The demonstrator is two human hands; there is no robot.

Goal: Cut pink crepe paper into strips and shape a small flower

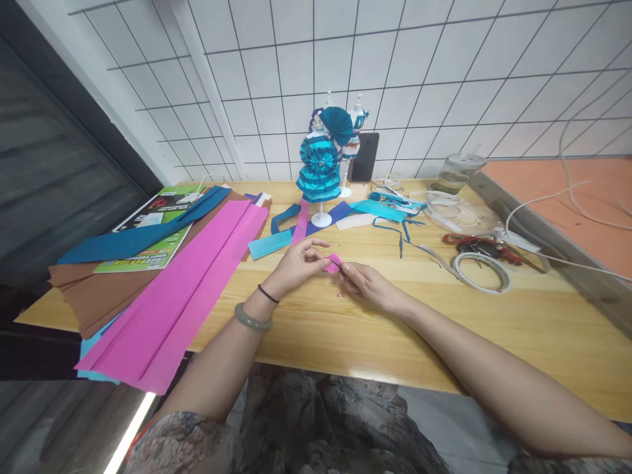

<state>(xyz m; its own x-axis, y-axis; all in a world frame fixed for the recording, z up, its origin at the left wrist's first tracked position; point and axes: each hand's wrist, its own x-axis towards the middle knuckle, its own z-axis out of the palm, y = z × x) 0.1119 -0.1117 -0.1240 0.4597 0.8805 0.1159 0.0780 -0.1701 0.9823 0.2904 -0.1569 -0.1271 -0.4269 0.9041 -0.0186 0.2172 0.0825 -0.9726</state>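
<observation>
A small pink piece of crepe paper [332, 266] is pinched at its left edge between the thumb and forefinger of my left hand [296, 266]. From the right, my right hand [364, 284] is closed around a thin dark pointed tool [337, 264], whose tip lies against the pink piece. Whether it is tweezers or scissors I cannot tell, as my fingers cover most of it. Both hands are just above the wooden table. Beyond them stands a small dress form [320, 218] in a pleated turquoise paper dress, on a white base.
At left, long pink paper strips [197, 263] and a blue strip [113, 242] lie over a magazine [148, 253]. Turquoise scraps [380, 210] lie behind my hands. To the right are a tape roll [481, 273], cables and a cup [457, 174]. A phone [365, 158] leans on the wall.
</observation>
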